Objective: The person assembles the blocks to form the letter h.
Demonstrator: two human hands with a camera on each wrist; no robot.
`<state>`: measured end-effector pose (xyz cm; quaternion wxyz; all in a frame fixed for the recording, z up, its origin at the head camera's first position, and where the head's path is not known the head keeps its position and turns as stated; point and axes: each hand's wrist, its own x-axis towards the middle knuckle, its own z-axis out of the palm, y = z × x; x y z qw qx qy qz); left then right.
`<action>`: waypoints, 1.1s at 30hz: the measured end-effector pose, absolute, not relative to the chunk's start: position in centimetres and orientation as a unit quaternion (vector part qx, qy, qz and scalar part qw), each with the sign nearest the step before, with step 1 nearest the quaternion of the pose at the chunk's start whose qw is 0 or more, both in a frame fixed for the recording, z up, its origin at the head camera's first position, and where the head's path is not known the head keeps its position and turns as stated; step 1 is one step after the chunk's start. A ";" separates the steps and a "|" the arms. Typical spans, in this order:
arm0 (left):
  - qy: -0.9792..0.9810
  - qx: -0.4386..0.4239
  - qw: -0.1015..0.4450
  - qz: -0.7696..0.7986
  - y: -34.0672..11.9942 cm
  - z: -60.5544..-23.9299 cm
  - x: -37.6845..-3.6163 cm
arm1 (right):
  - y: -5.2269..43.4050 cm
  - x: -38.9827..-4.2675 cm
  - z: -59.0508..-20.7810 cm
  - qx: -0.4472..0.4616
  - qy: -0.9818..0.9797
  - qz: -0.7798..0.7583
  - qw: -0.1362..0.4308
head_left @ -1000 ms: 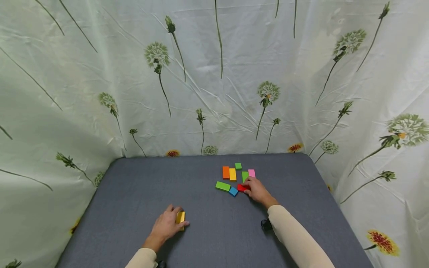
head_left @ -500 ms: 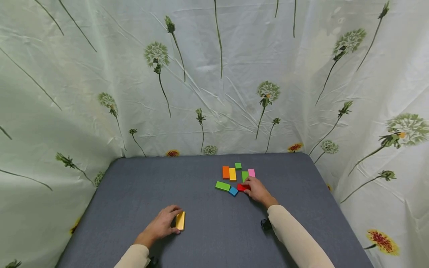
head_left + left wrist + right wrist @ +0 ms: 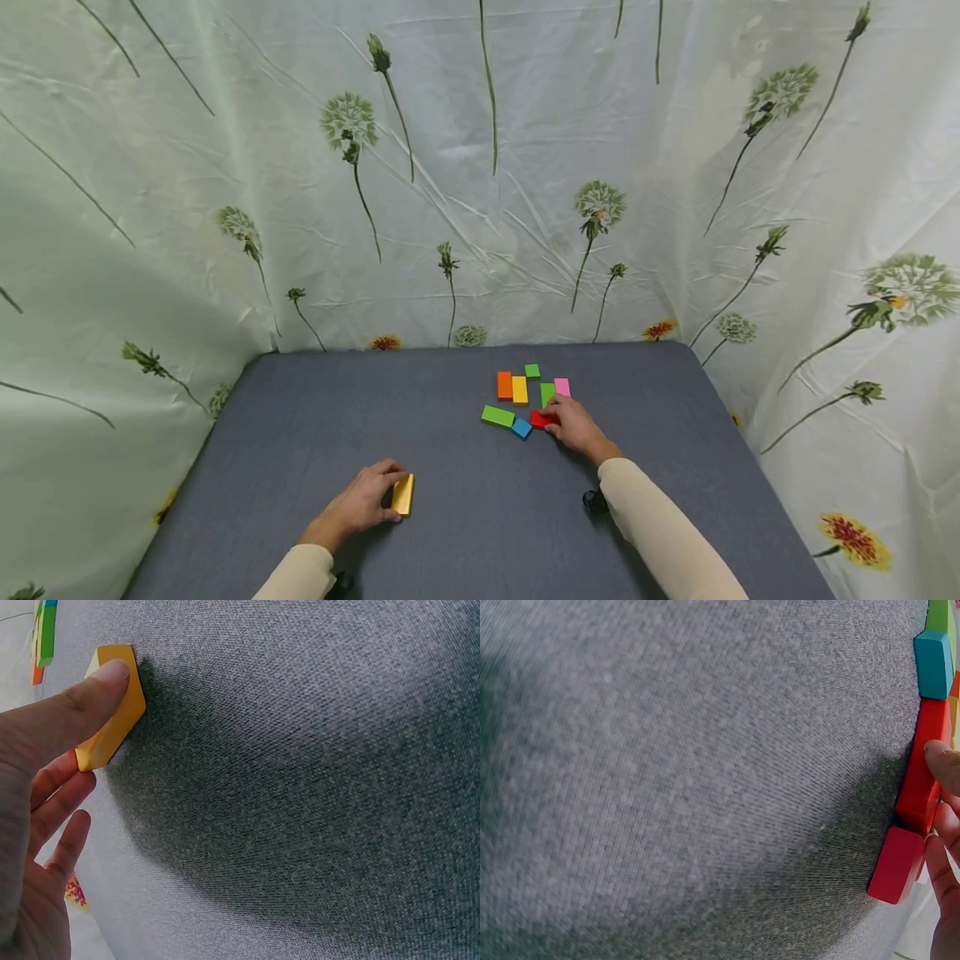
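My left hand [image 3: 362, 500] is at the front left of the table. It pinches a yellow block [image 3: 402, 495] along its ends, thumb on the near one and fingertips at the far one. In the left wrist view the thumb presses on the yellow block [image 3: 120, 712], which rests on the cloth. Farther off to the right, my right hand [image 3: 576, 427] grips a red block [image 3: 538, 419] within the group of coloured blocks. The right wrist view has the thumb on the red block [image 3: 922, 769], between a blue block [image 3: 933, 666] and a crimson block [image 3: 896, 865].
Around the right hand lie a light green block [image 3: 498, 417], an orange block [image 3: 505, 386], a yellow-orange block [image 3: 520, 390], a small green block [image 3: 532, 371] and a pink block [image 3: 562, 387]. A floral curtain [image 3: 480, 167] hangs behind the grey table [image 3: 337, 400].
My left hand has shifted slightly left, its thumb moving off the yellow block's right side to the near end, so more of the block shows. The right hand keeps its place.
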<state>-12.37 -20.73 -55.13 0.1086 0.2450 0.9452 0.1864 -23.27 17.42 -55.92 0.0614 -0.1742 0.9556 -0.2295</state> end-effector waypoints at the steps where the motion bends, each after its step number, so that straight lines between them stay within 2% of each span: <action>1: 0.945 0.245 0.108 0.187 -20.7 -55.1 -12.4 | 17.4 -23.3 -55.9 -0.174 0.956 -0.229 0.060; 25: 0.942 0.242 0.113 0.202 -20.9 -55.0 -12.3 | 17.3 -23.1 -55.8 -0.155 0.957 -0.233 0.075; 29: 0.943 0.246 0.088 0.205 -21.0 -55.2 -12.2 | 17.3 -23.1 -55.7 -0.156 0.956 -0.235 0.076; 33: 0.941 0.273 0.028 0.197 -21.1 -55.4 -12.1 | 17.3 -23.1 -55.7 -0.157 0.956 -0.235 0.075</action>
